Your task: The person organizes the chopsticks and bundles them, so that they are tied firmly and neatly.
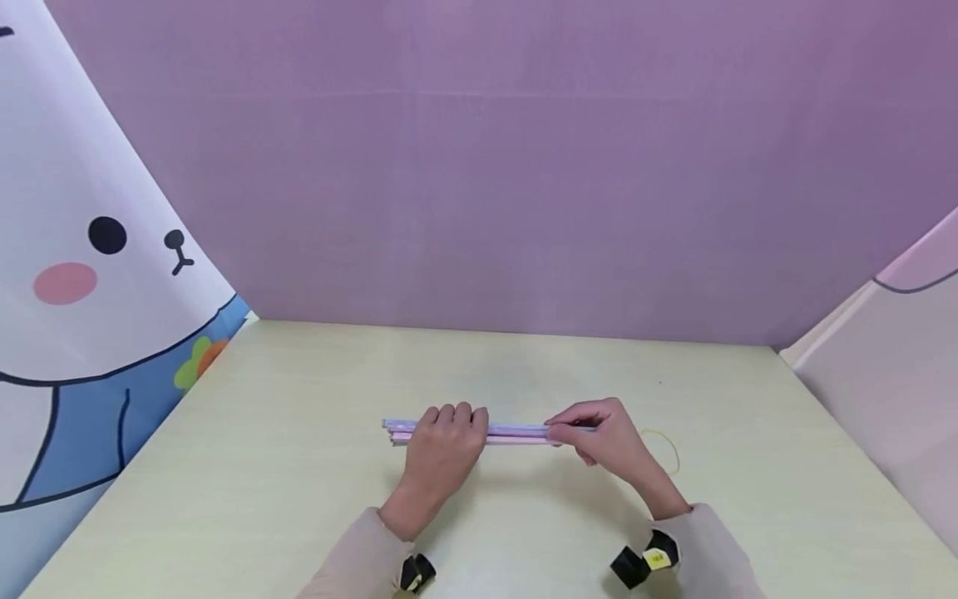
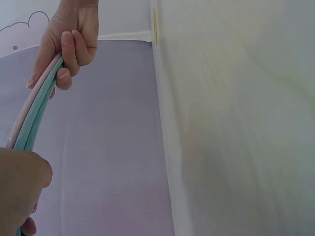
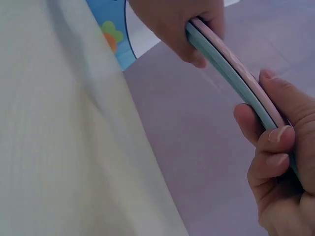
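A bundle of slim pastel sticks, pink, lilac and blue-green, lies crosswise between my two hands above the table. My left hand grips it near the left end, knuckles up, with the stick ends poking out past it. Toward the right end, my right hand holds the sticks between thumb and fingers. In the right wrist view, pink and blue-green sticks run side by side from one hand to the other. The fingers of the right hand curl around them there.
A thin yellow loop like a rubber band lies on the pale table, beside the right wrist. A purple panel stands along the back, with a cartoon-printed panel at left and a light panel at right.
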Demonstrator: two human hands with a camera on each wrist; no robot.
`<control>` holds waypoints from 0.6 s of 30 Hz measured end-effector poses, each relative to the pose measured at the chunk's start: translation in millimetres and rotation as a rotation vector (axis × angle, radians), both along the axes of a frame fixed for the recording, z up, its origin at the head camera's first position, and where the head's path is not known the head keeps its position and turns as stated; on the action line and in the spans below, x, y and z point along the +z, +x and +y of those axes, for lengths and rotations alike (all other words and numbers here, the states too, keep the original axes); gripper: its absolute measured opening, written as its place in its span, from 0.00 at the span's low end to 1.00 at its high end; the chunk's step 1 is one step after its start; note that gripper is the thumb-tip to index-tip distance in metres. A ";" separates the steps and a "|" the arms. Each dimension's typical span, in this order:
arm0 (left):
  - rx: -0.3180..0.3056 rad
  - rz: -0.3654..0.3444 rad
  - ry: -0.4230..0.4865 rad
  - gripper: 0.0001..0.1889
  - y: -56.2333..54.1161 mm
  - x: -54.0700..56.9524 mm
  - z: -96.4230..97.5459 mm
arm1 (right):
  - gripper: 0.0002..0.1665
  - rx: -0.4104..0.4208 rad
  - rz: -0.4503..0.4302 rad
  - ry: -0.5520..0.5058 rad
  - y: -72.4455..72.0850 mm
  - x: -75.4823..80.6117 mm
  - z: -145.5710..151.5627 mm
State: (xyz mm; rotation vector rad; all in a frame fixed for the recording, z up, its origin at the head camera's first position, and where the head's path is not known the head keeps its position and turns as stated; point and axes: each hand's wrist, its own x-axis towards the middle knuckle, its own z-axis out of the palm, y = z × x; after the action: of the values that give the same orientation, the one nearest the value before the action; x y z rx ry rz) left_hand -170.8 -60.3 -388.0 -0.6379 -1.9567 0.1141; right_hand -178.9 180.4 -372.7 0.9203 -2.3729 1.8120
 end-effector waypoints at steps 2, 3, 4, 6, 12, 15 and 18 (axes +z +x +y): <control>-0.013 0.002 -0.006 0.22 -0.5 1.5 -0.5 | 0.05 -0.007 0.000 0.010 -1.3 2.6 3.0; -0.016 0.005 -0.013 0.22 -1.0 2.2 -1.0 | 0.05 -0.012 -0.003 0.018 -2.0 4.0 4.4; -0.017 0.006 -0.019 0.22 -1.7 2.8 -2.0 | 0.06 -0.020 -0.010 0.029 -2.4 5.4 5.9; -0.008 0.007 -0.020 0.22 -3.3 3.8 -4.8 | 0.06 -0.049 -0.026 0.050 -3.0 8.1 10.3; 0.017 -0.037 -0.003 0.23 -7.9 4.6 -14.8 | 0.04 -0.143 -0.027 0.046 -3.6 14.8 21.4; 0.016 -0.045 -0.028 0.21 -8.5 5.2 -15.4 | 0.08 -0.211 -0.053 -0.064 -5.6 16.6 17.2; 0.038 -0.035 -0.044 0.22 -8.2 6.5 -14.6 | 0.12 -0.325 -0.117 -0.172 -7.2 16.4 9.1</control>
State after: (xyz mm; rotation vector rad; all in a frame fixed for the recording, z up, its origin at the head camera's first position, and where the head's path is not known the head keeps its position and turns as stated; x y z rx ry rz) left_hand -179.0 -74.8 -381.5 -0.6358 -2.0054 0.1708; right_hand -186.1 189.5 -356.4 0.3936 -2.2209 1.9396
